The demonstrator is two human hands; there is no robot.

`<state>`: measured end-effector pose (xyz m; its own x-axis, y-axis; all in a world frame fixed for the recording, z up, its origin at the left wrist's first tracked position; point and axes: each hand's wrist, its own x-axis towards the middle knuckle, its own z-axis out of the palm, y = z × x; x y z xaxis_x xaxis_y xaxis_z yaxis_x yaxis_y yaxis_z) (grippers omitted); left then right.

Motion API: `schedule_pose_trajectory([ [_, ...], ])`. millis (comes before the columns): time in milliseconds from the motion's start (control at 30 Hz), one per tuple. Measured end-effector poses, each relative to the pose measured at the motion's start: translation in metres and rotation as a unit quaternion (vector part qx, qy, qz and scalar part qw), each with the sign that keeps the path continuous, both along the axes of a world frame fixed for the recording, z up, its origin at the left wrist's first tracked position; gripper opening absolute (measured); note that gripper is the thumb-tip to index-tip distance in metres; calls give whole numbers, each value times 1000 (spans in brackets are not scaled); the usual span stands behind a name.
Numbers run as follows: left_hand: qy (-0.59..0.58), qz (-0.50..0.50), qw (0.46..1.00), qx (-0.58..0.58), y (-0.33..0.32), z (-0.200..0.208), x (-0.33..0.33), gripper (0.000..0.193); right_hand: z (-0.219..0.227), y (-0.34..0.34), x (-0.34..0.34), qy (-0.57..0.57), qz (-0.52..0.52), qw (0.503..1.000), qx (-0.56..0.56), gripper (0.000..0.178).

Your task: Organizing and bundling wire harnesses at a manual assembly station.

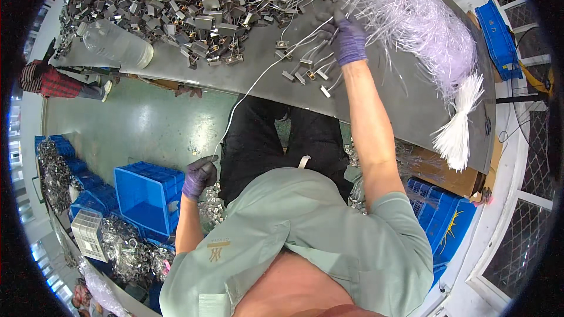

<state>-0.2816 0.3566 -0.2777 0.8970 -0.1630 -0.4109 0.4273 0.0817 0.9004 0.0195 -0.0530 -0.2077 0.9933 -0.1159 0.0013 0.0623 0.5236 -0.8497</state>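
A long white cable (254, 85) runs from the table down past its near edge to my left hand (198, 179). That hand, in a purple glove with dark fingers, is closed on the cable's lower end beside my thigh. My right hand (351, 42), gloved the same way, reaches over the tabletop. Its fingers are curled round several cables, though its grip is partly hidden. Below and left of it, short cables end in small metal connectors (306, 69) lying on the dark table (405, 97).
A large heap of small grey metal-cased parts (188, 9) covers the table's far left, with a clear plastic bottle (117, 44) before it. Clear-wrapped cables (435, 38) lie at right. Blue crates (141, 196) stand on the floor at left. Another person (56, 81) stands farther left.
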Motion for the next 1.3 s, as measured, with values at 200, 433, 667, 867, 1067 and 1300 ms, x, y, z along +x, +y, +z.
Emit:
schedule_pose_trajectory([
  [200, -45, -62, 997, 15, -53, 21, 38, 45, -2, 57, -47, -10, -4, 870, -493, 34],
  [433, -3, -13, 1000, 11, -89, 54, 65, 48, 39, 45, -58, 55, 53, 982, -171, 30],
  [667, -105, 1, 994, -18, -113, 56, 108, 58, 14, 77, -83, 20, 136, 943, -302, 27],
  [867, -185, -38, 978, 91, -125, 66, 133, 34, 23, 67, -85, -261, 73, 821, -503, 28],
  [1067, -213, -33, 976, 7, -148, 72, 148, 56, 53, 56, -75, 71, 107, 935, -329, 34],
  [1300, -172, -67, 982, -37, -170, 77, 169, 39, 7, 67, -89, -72, 42, 895, -439, 25],
])
